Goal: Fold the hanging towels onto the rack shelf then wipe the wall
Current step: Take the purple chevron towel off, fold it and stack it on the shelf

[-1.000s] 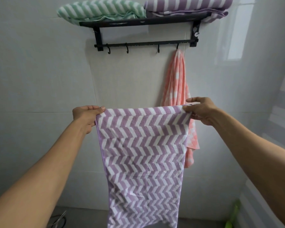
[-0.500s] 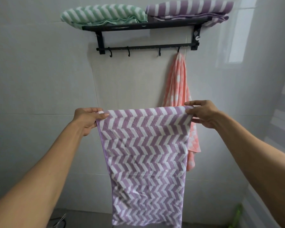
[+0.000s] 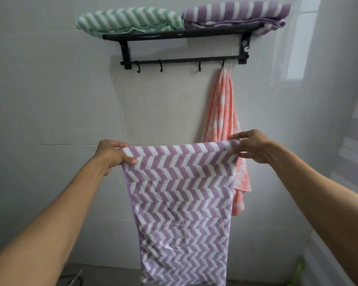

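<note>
Head view: a purple-and-white chevron terry towel (image 3: 182, 199) is held spread below the black metal wall rack (image 3: 180, 35), hanging from its top corners. The corner at 9 o'clock is pinched under the thumb of the left hand (image 3: 110, 155); the corner at 3 o'clock is pinched by the right hand (image 3: 252, 146). A coral patterned towel (image 3: 223, 112) is hung from the rack's rightmost hook, behind the right hand.

Head camera (only view) faces wall (image 3: 50, 100) closely.
</note>
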The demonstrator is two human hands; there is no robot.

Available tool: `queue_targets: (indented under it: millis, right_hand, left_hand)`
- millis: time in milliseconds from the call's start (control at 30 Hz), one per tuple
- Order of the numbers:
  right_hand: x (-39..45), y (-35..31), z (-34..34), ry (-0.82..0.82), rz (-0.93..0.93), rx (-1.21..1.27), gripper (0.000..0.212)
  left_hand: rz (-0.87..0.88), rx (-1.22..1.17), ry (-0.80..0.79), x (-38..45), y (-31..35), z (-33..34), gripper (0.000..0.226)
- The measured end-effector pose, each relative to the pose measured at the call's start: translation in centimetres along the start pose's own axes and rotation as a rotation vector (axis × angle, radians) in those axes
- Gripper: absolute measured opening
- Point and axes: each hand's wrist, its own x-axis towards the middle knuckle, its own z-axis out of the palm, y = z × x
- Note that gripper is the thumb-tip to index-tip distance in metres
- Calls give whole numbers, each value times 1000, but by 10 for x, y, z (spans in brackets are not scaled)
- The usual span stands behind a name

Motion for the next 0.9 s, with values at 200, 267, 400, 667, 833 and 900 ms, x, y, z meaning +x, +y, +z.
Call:
queue_targets:
  millis: [200,267,400,667,833,900]
  right_hand:
    - [2,-1,5,73,-68,-296,27]
    - [1,-5,2,42,-54,-346,17]
    - [3,0,-5,-41,-47,-256,14]
    - [-7,-15,-9,-110,-151,155,95]
    - [-18,118,24,-140,205,-69,97]
    - [-32,139,31,-103,253,-43,50]
  left_hand:
    - [58,273,99,3,-3,7,38]
    - [79,301,91,6,1,4,31]
    - [103,214,-2,13,-5,-3,24]
    - [162,-263,-214,-2,9,-11,87]
    - [-192,-163,-273,-42,-99,27,73]
    - [-279,-192,-192,-47,-120,31,43]
